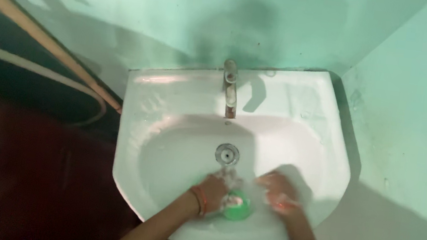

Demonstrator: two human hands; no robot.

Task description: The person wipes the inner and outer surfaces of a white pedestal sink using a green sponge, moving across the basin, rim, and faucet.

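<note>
wall [183, 13], green, corner | sink [172, 104], white, wall-mounted | tap [229, 92], steel, above drain [227, 154] | left hand [214, 189], soapy, closed over green scrubber [237, 207] on the basin's near slope | right hand [279, 193], soapy, just beside scrubber, grip unclear

Only one camera is working here, worn on the person's head and looking steeply down and forward from above. It is taking in the whole white sink [301, 109] at about arm's reach, with the tap [229, 92] near the middle of the frame and the green corner walls [412, 95] filling the top and right. The forearms are entering from the bottom edge, and dark floor is showing on the left.
</note>
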